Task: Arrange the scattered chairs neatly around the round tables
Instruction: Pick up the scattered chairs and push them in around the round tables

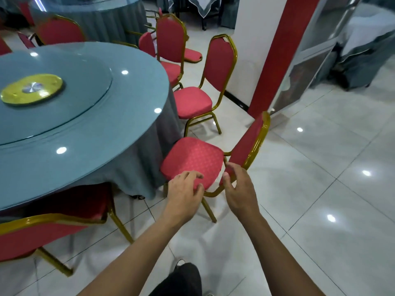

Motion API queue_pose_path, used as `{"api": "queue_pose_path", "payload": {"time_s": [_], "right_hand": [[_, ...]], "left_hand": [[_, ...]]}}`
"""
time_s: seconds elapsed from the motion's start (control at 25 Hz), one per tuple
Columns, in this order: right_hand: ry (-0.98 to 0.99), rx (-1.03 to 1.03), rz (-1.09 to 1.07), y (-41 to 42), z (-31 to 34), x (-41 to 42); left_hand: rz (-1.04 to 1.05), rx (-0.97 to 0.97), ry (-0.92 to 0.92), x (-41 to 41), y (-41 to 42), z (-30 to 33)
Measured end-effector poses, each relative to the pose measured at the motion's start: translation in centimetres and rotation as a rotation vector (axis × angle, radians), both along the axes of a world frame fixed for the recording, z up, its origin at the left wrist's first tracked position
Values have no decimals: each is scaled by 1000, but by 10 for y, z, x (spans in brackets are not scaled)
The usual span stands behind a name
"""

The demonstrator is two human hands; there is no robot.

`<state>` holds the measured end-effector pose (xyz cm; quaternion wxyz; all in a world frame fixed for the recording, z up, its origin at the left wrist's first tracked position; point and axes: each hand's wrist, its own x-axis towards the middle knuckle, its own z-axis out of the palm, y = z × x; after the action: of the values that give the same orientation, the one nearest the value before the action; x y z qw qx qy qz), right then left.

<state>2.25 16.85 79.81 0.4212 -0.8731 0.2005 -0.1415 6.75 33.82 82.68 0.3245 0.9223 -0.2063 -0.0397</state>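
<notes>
The round table [89, 129] takes the left half of the view, w/ a blue-grey glass top, a grey cloth hanging to the floor and a yellow disc [32, 88] in the centre of its turning plate. A second round table [100, 16] stands behind it at the top. On the right is the white tiled floor [320, 189] and a red pillar [277, 54]. Red chairs w/ gold frames stand around the near table: one at bottom left [49, 233], its seat pushed under the cloth; one further back on the right side [198, 99], seat toward the table; one more behind it [171, 39]. The near chair [192, 159] is just in front of the hands, its seat edge close to the cloth and its back turned away from the table, toward the right. The left hand [184, 192] is over the front corner of this seat, fingers loosely curled, approx. touching the cushion edge; if it really grips, I cannot tell. The right hand [239, 189] is beside the lower part of the chair back, fingers half open and relaxed, holding nothing; contact w/ the gold frame is not sure.
</notes>
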Motion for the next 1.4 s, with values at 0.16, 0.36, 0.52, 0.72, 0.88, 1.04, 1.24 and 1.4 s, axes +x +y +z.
{"api": "queue_pose_path", "payload": {"time_s": [0.16,0.36,0.52,0.72,0.88,1.04,1.24,1.4], "right_hand": [[-30,-30,-51,-85,-2,19],[32,-94,-48,-185,-6,69],[77,-151,-10,-248,-8,105],[156,-134,46,-300,-16,149],[153,-142,215,-335,-30,203],[206,-178,436,-367,-53,246],[191,-424,677,-416,-81,278],[232,-387,713,-410,-91,297]], "left_hand": [[-22,-23,17,22,-83,-1],[-39,-60,90,77,-180,-15],[-10,-62,145,115,-244,-23],[76,-39,181,131,-290,-39],[194,-40,300,130,-323,-63],[384,47,397,125,-356,-79],[874,207,304,99,-395,-95],[1119,98,315,99,-414,-106]]}}
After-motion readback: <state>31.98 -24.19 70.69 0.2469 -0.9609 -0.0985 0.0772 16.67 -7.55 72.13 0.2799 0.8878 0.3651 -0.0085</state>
